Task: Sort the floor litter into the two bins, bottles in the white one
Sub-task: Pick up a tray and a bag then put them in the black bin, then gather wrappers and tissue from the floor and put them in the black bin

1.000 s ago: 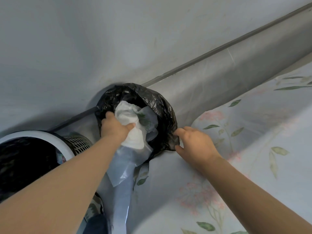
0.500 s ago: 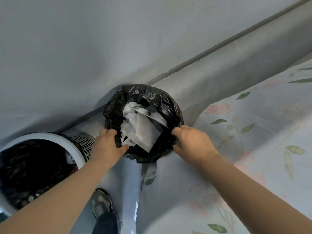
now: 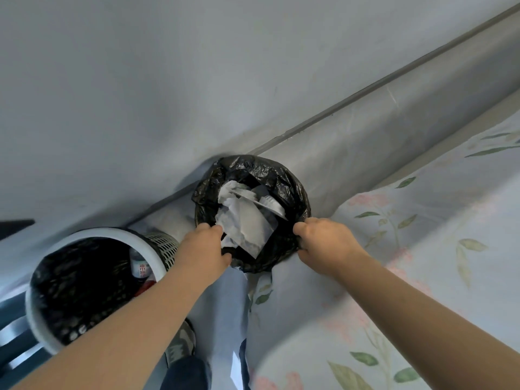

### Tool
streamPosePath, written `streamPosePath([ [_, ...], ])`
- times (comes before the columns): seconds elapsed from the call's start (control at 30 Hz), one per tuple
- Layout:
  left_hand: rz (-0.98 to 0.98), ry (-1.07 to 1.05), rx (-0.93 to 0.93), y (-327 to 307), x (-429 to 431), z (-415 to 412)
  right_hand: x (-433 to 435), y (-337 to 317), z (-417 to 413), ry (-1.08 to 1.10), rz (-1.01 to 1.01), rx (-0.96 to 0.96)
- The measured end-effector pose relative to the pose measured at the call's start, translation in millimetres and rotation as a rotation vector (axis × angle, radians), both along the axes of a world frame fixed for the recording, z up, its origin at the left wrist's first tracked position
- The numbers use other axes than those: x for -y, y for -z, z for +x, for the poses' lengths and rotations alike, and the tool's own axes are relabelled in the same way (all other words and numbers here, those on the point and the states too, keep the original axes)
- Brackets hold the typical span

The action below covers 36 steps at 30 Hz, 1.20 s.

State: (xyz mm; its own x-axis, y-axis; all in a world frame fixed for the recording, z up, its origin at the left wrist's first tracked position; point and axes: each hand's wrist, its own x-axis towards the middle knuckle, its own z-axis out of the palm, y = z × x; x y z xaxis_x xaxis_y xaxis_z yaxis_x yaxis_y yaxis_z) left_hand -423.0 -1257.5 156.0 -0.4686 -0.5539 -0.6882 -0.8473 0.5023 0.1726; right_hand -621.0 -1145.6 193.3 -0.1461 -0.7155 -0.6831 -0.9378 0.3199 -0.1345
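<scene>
The left hand (image 3: 204, 243) is now curled on the near-left rim of the black-lined bin (image 3: 292, 187), thumb on top and fingers tucked under the edge of the liner. A second ago it was over the bin's mouth, clutching a wad of white paper and thin plastic. It has let that go. The right hand (image 3: 323, 243) has kept its place on the near-right rim, gripping the liner between thumb and curled fingers, so the bin's mouth is now held from both sides.

The wad of white litter (image 3: 244, 220) lies inside the bin, crumpled and piled to about the level of the rim, with one flat strip slanting across its top. None of it hangs outside any more.

The bin stands on the floor against the foot of the wall (image 3: 168, 80), just beside the edge of a floral sheet (image 3: 408, 249) that spreads away to the right. To the left, near but apart, stands the white bin (image 3: 92, 235), also lined in black, with a bottle (image 3: 140, 267) showing against its inner right side. A patterned shoe (image 3: 180, 344) shows below, between the two forearms.

So this piece looks sorted into the right bin: paper and plastic in the black-lined one, bottle in the white one. My guess is both hands are settling or spreading the liner. I can see no loose litter on the floor from here, though little floor is in sight.
</scene>
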Motion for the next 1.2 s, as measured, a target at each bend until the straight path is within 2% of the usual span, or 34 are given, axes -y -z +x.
streamPosePath([
  [0.2,0.034,0.109,-0.065,-94,13,4,3,-88,14,0.082,-0.053,-0.039],
  [0.4,0.08,0.148,-0.19,-220,12,32,-11,-207,65,0.248,-0.11,-0.05],
  [0.83,-0.05,0.472,-0.443,-481,-18,88,-92,-468,175,0.635,-0.329,-0.241],
  [1.03,-0.064,0.674,-0.587,-581,-72,60,-165,-561,195,0.883,-0.465,-0.343],
  [1.2,0.026,0.883,-0.716,-636,-160,35,-258,-613,220,1.151,-0.518,-0.432],
])
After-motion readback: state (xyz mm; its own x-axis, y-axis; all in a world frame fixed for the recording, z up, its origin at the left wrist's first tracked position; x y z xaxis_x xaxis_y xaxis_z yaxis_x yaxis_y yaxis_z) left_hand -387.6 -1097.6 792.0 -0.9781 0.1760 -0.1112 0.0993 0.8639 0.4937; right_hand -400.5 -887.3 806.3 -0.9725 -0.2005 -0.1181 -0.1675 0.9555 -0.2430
